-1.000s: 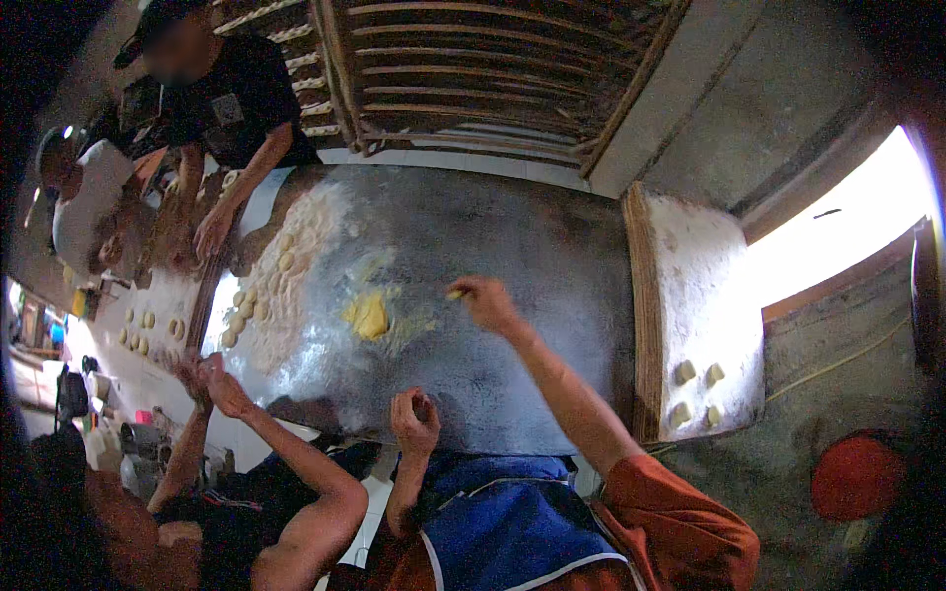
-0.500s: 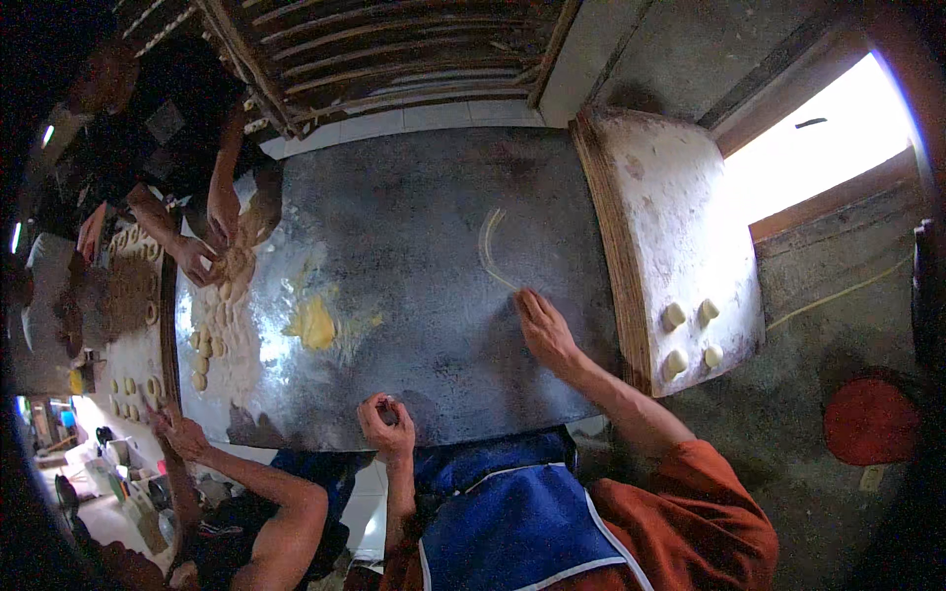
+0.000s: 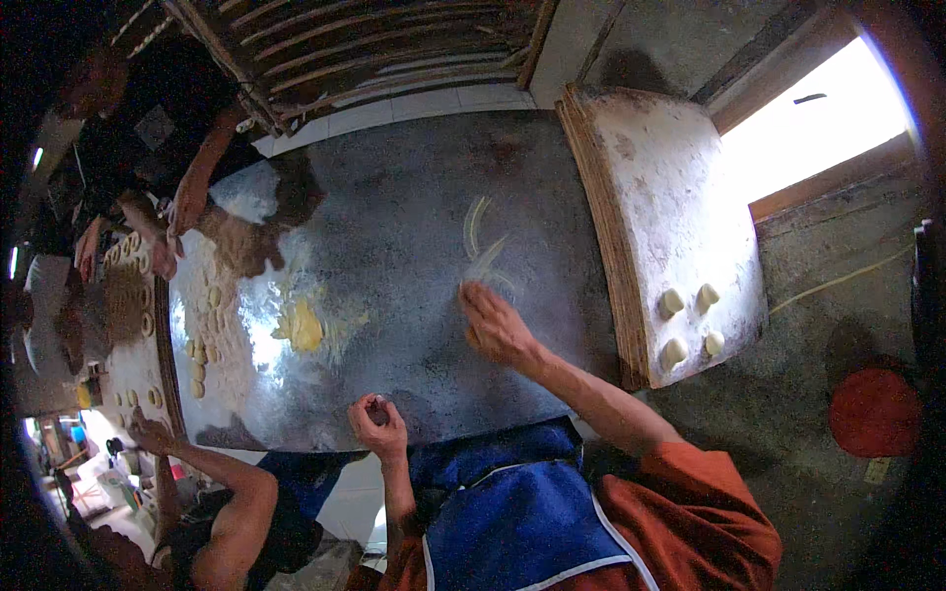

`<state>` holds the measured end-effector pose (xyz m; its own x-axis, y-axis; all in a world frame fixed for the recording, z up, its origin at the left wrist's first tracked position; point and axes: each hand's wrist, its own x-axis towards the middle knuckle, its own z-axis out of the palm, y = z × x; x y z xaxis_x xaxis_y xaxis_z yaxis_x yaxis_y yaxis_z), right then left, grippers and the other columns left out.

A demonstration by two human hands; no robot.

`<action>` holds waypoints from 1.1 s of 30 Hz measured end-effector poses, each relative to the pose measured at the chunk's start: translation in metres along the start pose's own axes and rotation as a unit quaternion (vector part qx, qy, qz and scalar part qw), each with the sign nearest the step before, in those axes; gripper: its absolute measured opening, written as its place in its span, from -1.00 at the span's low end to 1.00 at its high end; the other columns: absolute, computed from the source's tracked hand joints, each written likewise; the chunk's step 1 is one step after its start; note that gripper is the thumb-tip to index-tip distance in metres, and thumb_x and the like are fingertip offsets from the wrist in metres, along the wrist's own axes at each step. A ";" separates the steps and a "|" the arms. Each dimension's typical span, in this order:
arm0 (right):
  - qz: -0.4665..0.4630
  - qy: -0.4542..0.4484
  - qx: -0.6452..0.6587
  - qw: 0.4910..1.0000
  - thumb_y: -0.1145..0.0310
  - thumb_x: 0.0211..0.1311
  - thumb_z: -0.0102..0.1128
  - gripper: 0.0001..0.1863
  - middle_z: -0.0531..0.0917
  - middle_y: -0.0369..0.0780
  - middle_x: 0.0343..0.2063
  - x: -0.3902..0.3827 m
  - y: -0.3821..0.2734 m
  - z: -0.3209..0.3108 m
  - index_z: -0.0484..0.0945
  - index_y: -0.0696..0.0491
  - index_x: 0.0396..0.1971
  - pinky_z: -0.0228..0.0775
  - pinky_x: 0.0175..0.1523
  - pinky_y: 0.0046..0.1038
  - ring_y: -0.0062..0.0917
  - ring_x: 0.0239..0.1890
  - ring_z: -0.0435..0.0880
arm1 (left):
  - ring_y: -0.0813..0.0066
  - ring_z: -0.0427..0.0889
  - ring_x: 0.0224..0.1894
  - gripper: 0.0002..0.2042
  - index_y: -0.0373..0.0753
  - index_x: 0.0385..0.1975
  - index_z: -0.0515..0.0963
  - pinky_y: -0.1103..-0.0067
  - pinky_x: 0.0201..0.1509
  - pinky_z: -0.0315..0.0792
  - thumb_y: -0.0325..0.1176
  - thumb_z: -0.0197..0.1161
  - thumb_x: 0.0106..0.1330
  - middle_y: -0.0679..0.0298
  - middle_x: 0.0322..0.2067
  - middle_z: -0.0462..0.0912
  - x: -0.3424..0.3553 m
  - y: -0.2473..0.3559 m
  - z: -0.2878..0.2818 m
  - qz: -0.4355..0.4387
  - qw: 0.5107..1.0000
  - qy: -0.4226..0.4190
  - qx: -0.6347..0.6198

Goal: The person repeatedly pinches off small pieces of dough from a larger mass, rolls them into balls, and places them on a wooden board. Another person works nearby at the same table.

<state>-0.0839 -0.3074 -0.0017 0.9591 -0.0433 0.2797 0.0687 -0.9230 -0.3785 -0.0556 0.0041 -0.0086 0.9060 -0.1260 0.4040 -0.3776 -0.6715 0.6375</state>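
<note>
My right hand [image 3: 498, 323] rests on the dark metal tabletop [image 3: 414, 227], its fingers stretched out and close together with the tips down on the surface. Just beyond the fingertips run pale yellow greasy streaks [image 3: 483, 258]. My left hand [image 3: 379, 431] is curled at the table's near edge, around something small and dark that I cannot make out. Between my left hand and the floured area lies a soft yellow mound [image 3: 302, 325], smeared on the table.
Dough balls [image 3: 674, 349] sit on a stack of floured boards [image 3: 641, 197] at the right. Several dough pieces [image 3: 198, 372] lie in flour at the left. A co-worker's hands [image 3: 163, 241] are at the far left, another co-worker's arm [image 3: 232, 478] nearer. Ring-shaped dough [image 3: 148, 323] covers another board.
My right hand has swept left and a little nearer, with new streaks behind it. My left hand stays curled. The far co-worker's hands have moved left, off the floured patch.
</note>
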 end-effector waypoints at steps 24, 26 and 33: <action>0.028 -0.099 -0.046 0.994 -0.20 0.37 -0.01 -0.07 0.12 0.16 0.45 0.058 -0.088 0.022 0.13 0.33 0.40 -0.18 0.56 -0.05 0.00 0.51 0.04 | 0.15 0.51 -0.38 -0.85 -0.29 -0.23 0.50 0.32 -0.33 0.42 -0.60 0.19 0.21 0.12 -0.38 0.52 -0.006 0.001 -0.004 -0.013 1.000 -0.019 -0.011; 0.030 -0.132 0.005 0.991 -0.15 0.36 0.03 -0.06 0.12 0.18 0.44 0.017 -0.080 0.002 0.09 0.35 0.41 -0.15 0.54 -0.02 0.00 0.51 0.06 | 0.14 0.51 -0.38 -0.84 -0.28 -0.24 0.50 0.32 -0.33 0.41 -0.61 0.18 0.20 0.12 -0.37 0.52 -0.001 0.008 -0.009 -0.003 1.000 -0.014 -0.005; 0.172 0.006 -0.220 0.960 -0.23 0.44 -0.17 -0.05 0.05 0.16 0.47 0.136 0.067 0.010 0.02 0.36 0.43 -0.14 0.51 0.09 0.05 0.51 0.04 | 0.13 0.53 -0.34 -0.83 -0.26 -0.25 0.50 0.27 -0.23 0.43 -0.62 0.20 0.17 0.13 -0.33 0.57 -0.006 0.004 -0.004 0.040 0.999 -0.021 -0.001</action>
<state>0.0539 -0.3715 0.0025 0.9009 -0.3765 0.2158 -0.3770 -0.9253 -0.0408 -0.0628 0.0049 -0.0061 0.8804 -0.2094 0.4255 -0.4489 -0.6571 0.6055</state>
